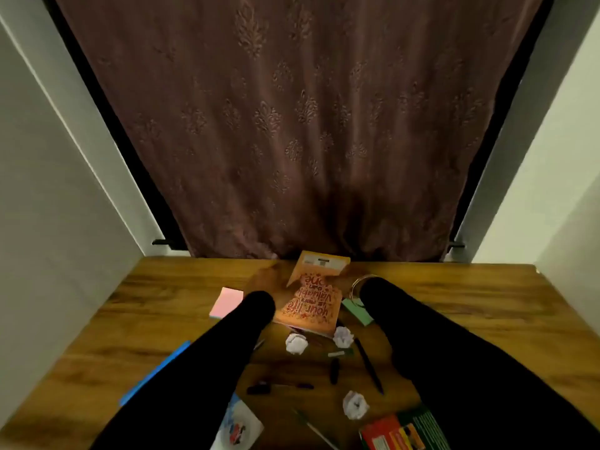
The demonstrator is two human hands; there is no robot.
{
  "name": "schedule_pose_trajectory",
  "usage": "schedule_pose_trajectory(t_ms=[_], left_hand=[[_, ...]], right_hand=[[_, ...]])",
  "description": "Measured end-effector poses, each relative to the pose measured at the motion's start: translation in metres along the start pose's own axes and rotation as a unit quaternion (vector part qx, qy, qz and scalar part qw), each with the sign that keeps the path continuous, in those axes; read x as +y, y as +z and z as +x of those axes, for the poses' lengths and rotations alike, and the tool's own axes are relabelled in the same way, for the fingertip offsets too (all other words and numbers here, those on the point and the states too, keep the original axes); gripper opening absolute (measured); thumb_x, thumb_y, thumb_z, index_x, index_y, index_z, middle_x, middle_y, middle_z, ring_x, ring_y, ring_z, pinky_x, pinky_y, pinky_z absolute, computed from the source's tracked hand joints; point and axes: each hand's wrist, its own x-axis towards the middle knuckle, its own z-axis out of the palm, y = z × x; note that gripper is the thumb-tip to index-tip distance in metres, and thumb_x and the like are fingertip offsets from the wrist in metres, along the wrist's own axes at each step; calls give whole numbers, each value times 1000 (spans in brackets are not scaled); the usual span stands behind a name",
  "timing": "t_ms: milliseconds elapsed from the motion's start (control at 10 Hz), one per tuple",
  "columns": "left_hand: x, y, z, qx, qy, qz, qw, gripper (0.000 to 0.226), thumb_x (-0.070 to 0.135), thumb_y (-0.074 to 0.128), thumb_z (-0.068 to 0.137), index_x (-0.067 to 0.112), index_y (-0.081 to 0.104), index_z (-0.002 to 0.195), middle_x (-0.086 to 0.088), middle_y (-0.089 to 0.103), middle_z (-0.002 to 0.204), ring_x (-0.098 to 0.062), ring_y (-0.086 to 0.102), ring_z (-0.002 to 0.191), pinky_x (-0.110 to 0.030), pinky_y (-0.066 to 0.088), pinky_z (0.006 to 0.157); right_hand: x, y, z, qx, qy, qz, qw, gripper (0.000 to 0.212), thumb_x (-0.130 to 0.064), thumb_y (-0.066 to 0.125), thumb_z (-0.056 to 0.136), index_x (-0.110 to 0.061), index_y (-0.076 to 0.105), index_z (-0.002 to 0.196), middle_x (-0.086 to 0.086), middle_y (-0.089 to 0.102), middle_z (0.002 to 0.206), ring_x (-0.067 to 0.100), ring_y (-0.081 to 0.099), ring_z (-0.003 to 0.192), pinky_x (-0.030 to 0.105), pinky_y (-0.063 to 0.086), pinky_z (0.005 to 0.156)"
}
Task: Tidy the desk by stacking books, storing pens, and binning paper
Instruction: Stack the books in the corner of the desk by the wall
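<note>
Both my arms, in black sleeves, reach to the far middle of the wooden desk (454,297). My left hand (262,278) and my right hand (346,275), both blurred, grip the sides of a small orange book (321,266) lifted at a tilt. Below it lies a second orange book with red lettering (308,308). Three crumpled paper balls (296,343) (343,336) (355,405) lie nearer me. A black pen (368,365), a pen cap (334,370), dark pens (279,387) and a green pen (313,427) are scattered among them.
A pink sticky pad (226,302) lies to the left and a green one (357,312) to the right of the books. Near the front edge are a blue book (156,373), a white book (238,428) and a red-green book (406,430). A brown curtain (302,125) hangs behind.
</note>
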Motion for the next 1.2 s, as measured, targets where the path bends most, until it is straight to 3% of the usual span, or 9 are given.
schedule_pose_trajectory(t_ms=[100, 200, 300, 400, 700, 900, 1000, 1100, 1200], left_hand=[[-19, 35, 23, -63, -58, -32, 996, 57, 69, 64, 65, 32, 70, 108, 3, 74, 106, -25, 67, 101, -36, 57, 86], [-38, 71, 43, -97, -63, -93, 989, 63, 52, 74, 68, 39, 55, 127, 5, 64, 128, -22, 62, 112, -28, 53, 91], [-49, 100, 64, -144, -85, -183, 969, 55, 21, 67, 91, 32, 44, 140, -1, 51, 142, -15, 52, 120, -18, 46, 85], [-53, 122, 73, -161, -119, -200, 959, 66, 26, 69, 90, 23, 36, 147, -4, 44, 148, -28, 44, 134, -38, 36, 113], [-38, 105, 82, -155, -106, -216, 958, 47, 27, 54, 99, 12, 44, 142, -15, 46, 147, -35, 46, 131, -48, 37, 111], [-14, 52, 81, -205, -128, -290, 926, 15, 26, 52, 96, 16, 62, 100, -4, 62, 89, -19, 62, 83, -29, 49, 62], [-13, 25, 75, -286, -177, -389, 858, 9, 21, 59, 95, 14, 61, 90, -6, 64, 82, -17, 62, 69, -28, 54, 64], [-16, 14, 61, -336, -155, -463, 806, 11, 16, 64, 93, 9, 65, 102, -7, 69, 90, -17, 69, 77, -28, 61, 69], [-7, 9, 46, -369, -119, -469, 793, 10, 5, 67, 89, 9, 65, 98, -3, 73, 81, -10, 71, 66, -22, 60, 57]], right_hand=[[49, 31, 77, -53, 34, 48, 997, 89, -66, 84, 43, -28, 59, 119, 3, 65, 124, 28, 64, 108, 47, 52, 92], [25, 32, 22, -5, 69, 91, 993, 61, -28, 77, 78, -15, 53, 132, 7, 58, 130, 34, 57, 118, 43, 47, 97], [43, 44, 51, 10, 74, 43, 996, 65, -32, 78, 72, -14, 56, 130, 11, 58, 132, 37, 57, 117, 50, 47, 99], [31, 46, 34, 65, 89, 52, 993, 62, -34, 77, 69, -18, 58, 126, 14, 63, 125, 39, 60, 111, 46, 50, 95], [16, 42, 24, 131, 74, 46, 988, 45, -31, 66, 81, -16, 59, 123, 13, 66, 116, 36, 63, 102, 38, 51, 82], [-35, 2, -10, 32, 89, 8, 996, 35, -16, 52, 96, -2, 56, 128, 20, 55, 134, 37, 51, 124, 45, 41, 103], [-63, -36, -57, 12, 43, -143, 989, 37, -13, 51, 97, 0, 52, 131, 19, 52, 137, 37, 48, 128, 44, 39, 106], [-59, -51, -77, 15, 17, -140, 990, 38, -20, 51, 98, -4, 52, 132, 11, 55, 133, 34, 53, 120, 35, 44, 94], [-44, -57, -99, 55, 39, 38, 997, 34, -21, 60, 94, -14, 56, 126, 5, 62, 120, 21, 61, 87, 14, 48, 68]])
